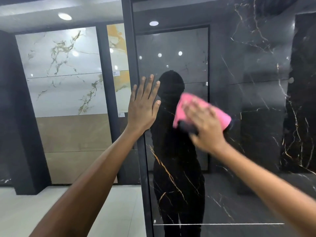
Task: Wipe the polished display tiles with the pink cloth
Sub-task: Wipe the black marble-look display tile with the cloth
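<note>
A tall polished black display tile with thin gold and white veins stands upright right in front of me, mirroring a dark silhouette. My right hand, blurred by motion, presses the pink cloth flat against the tile at about chest height, fingers spread over it. My left hand lies flat with straight fingers against the tile's left edge, partly over the dark metal frame.
To the left, across a pale tiled floor, stand further display panels: white marble with gold-green veins, a beige tile below it and a narrow yellow-veined panel. Dark pillars flank them.
</note>
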`<state>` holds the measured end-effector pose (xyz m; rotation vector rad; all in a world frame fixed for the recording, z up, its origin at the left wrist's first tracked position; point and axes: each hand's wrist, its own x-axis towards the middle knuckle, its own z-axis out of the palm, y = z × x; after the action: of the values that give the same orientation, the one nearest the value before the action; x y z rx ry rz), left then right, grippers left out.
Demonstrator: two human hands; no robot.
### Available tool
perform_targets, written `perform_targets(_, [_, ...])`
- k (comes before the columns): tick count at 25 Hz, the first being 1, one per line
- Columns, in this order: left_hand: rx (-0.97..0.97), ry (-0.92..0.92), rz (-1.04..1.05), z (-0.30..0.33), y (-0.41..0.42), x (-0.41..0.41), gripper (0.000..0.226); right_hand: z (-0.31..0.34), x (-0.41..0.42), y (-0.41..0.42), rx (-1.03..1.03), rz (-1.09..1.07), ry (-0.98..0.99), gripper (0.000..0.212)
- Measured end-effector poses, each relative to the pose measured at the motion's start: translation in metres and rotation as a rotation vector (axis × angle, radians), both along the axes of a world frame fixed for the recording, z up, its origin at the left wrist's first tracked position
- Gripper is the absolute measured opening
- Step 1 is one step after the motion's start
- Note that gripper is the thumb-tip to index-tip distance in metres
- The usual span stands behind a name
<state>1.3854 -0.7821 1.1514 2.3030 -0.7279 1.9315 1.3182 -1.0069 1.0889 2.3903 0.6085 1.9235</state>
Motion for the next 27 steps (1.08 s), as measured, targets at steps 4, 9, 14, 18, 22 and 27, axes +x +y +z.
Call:
perform_targets(4, [0.002,0.007,0.004,-0.001,0.002,-0.001,0.056,-0.163,-0.015,0.011,-1.017,-0.07,0.234,0.073])
perform_targets(9, [-0.004,-0.004,-0.026,-0.002,0.001,0.001,0.055,-0.05,0.001,0.008,-0.112,-0.056,-0.003,0.07])
perform_targets(14, [-0.004,0.009,-0.027,0.0,0.002,-0.002,0.054,-0.172,0.004,0.074,-0.611,-0.093,0.194,0.075])
perform_targets(18, [0.008,0.021,0.004,-0.001,0.001,-0.003,0.055,-0.243,0.003,0.047,-0.969,-0.19,0.457,0.081])
perform_targets(22, [-0.004,0.036,0.011,-0.002,0.0,-0.004,0.054,-0.159,0.015,0.06,-0.475,-0.112,0.224,0.07])
perform_targets(27, [0.015,0.05,0.028,-0.002,0.001,-0.003,0.055,-0.242,-0.003,0.071,-1.17,-0.377,0.389,0.063])
